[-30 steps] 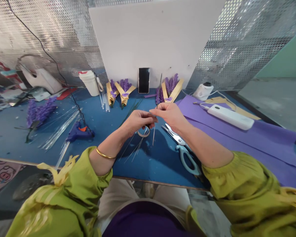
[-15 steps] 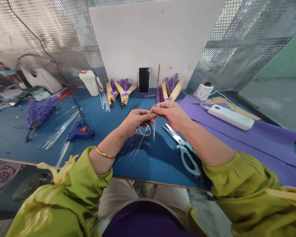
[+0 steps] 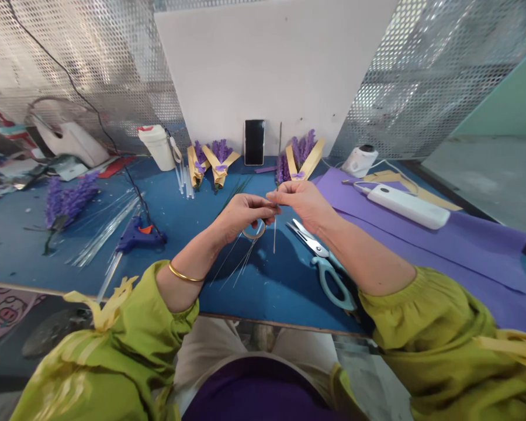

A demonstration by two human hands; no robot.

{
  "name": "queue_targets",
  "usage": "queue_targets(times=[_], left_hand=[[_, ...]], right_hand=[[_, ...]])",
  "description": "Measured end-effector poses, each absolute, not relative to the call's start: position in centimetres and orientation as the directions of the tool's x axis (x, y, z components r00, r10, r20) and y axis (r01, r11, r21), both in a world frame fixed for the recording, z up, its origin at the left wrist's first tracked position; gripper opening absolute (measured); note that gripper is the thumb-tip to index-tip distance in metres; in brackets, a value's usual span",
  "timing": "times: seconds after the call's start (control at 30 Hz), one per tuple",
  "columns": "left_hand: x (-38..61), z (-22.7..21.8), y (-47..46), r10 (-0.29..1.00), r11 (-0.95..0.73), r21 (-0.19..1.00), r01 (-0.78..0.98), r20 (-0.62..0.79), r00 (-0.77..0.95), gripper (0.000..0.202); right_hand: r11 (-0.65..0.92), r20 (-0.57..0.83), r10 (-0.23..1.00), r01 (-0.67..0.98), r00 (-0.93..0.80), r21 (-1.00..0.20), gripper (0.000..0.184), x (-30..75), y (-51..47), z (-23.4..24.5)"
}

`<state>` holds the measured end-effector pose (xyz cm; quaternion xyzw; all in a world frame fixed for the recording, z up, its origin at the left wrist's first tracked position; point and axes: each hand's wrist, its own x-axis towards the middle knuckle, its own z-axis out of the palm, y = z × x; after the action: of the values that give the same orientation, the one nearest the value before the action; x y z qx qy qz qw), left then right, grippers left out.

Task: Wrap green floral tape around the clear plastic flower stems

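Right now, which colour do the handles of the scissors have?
The scissors' handles are light blue, best seen in the head view.

- Wire stem (image 3: pixel 274 237): we see a thin, straight rod, nearly upright, pinched at the fingertips of the right hand (image 3: pixel 304 202); its pale lower end hangs free above the table, and its middle is hidden by the fingers.
- Upper portion: in line above, we note a slim dark length; we cannot trace its join.
- Tape roll (image 3: pixel 254 237): we observe a narrow, pale-edged ring, tilted, hanging beneath the fingers of the left hand (image 3: pixel 245 213), just beside the stem.
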<state>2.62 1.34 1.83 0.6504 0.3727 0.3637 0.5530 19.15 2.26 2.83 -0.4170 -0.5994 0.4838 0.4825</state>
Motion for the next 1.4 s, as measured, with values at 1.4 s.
queue_targets(times=[1.4], left_hand=[[3.0,1.5,1.5,0.931,-0.122,0.986,0.110,0.076,0.357,0.022]], right_hand=[[0.212,0.186,0.967,0.144,-0.173,-0.967,0.037,19.2,2.7,2.3]])
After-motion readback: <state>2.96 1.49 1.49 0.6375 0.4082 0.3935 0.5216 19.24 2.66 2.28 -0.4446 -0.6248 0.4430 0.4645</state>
